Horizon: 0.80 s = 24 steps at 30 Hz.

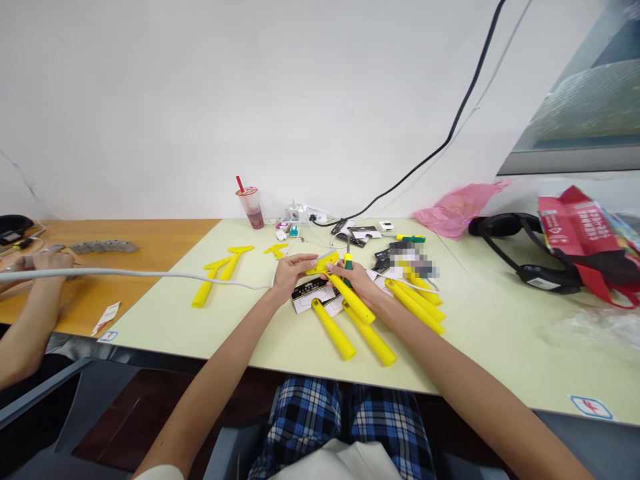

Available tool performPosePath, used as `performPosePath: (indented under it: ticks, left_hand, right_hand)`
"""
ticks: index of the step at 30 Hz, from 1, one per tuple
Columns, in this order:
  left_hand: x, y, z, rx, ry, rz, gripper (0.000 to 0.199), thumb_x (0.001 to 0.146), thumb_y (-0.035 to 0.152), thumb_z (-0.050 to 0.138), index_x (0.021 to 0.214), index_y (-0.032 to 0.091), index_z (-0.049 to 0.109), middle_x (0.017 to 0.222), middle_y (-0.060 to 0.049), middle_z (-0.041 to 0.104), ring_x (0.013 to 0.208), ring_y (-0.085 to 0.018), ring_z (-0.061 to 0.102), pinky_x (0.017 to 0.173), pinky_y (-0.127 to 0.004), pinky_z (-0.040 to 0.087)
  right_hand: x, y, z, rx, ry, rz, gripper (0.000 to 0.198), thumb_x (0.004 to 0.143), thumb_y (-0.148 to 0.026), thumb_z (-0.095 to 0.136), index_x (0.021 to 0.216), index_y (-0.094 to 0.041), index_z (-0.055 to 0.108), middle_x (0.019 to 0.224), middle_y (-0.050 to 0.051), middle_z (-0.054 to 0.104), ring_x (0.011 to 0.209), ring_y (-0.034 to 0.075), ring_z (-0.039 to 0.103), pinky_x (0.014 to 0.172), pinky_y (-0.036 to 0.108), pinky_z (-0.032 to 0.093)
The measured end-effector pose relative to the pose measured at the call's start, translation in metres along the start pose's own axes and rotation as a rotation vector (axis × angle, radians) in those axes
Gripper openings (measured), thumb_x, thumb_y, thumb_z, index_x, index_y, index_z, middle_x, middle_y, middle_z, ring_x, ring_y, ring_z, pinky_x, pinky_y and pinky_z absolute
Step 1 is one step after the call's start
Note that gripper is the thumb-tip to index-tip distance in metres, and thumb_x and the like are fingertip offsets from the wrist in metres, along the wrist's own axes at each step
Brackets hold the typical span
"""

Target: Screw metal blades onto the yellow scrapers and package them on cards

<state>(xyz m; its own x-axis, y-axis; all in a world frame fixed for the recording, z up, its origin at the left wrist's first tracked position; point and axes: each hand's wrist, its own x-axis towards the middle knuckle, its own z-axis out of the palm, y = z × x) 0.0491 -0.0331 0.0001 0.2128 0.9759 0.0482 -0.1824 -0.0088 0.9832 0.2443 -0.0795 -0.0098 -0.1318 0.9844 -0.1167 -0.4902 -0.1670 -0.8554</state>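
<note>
Above the black-and-white printed card [309, 291], your left fingers [305, 259] pinch the yellow plastic T-shaped scraper [354, 303]; your right fingers [358, 269] close around the green-and-yellow screwdriver [349, 263]. Brace the scraper's head firmly.

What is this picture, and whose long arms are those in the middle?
There's no robot here, just a person working with two bare hands. The camera is worn on that person's head, looking forward and down, so you see their own arms stretching out from below.

The left hand holds a yellow tool. The right hand touches it too and holds a screwdriver, with its metal shaft pointing up.

On the table lie loose yellow handles and a pink bag, and there's a cup with a red straw. At the far left is another person's arm.
</note>
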Motion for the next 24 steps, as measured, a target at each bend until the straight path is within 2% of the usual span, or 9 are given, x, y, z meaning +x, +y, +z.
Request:
performPosePath:
  ticks: [6,11,16,24]
  left_hand:
    - [-0.0002,0.0011,-0.0012,0.005,-0.003,-0.008,0.043,0.056,0.038,0.100,0.093,0.018,0.089,0.086,-0.008,0.082,0.081,-0.022,0.073,0.081,-0.037,0.059]
    - [0.0001,0.0015,-0.0023,0.012,-0.015,-0.009,0.043,0.057,0.038,0.100,0.094,0.018,0.090,0.089,-0.009,0.083,0.086,-0.024,0.075,0.085,-0.040,0.060]
    - [0.0003,0.0006,-0.0035,0.019,-0.010,-0.013,0.045,0.057,0.038,0.101,0.096,0.018,0.090,0.087,-0.009,0.083,0.083,-0.023,0.075,0.083,-0.039,0.060]
    - [-0.0002,0.0019,-0.0036,0.005,-0.067,-0.034,0.052,0.054,0.046,0.104,0.096,0.019,0.089,0.092,-0.008,0.084,0.086,-0.025,0.078,0.096,-0.047,0.065]
  right_hand:
    - [-0.0011,-0.0017,0.0004,-0.030,0.008,-0.008,0.063,0.052,-0.041,0.110,0.073,-0.023,0.054,0.077,0.002,0.075,0.080,0.021,0.080,0.065,0.025,0.065]
    - [-0.0012,-0.0021,0.0012,-0.008,0.017,0.003,0.066,0.046,-0.041,0.112,0.073,-0.023,0.055,0.080,0.002,0.077,0.078,0.021,0.080,0.064,0.026,0.066]
    - [-0.0011,-0.0016,0.0010,-0.022,0.023,0.004,0.065,0.048,-0.042,0.111,0.073,-0.023,0.054,0.081,0.003,0.078,0.081,0.022,0.081,0.065,0.026,0.067]
    - [-0.0053,-0.0038,0.0066,-0.046,0.046,-0.020,0.066,0.047,-0.041,0.110,0.072,-0.024,0.052,0.076,0.000,0.074,0.082,0.023,0.081,0.059,0.024,0.065]
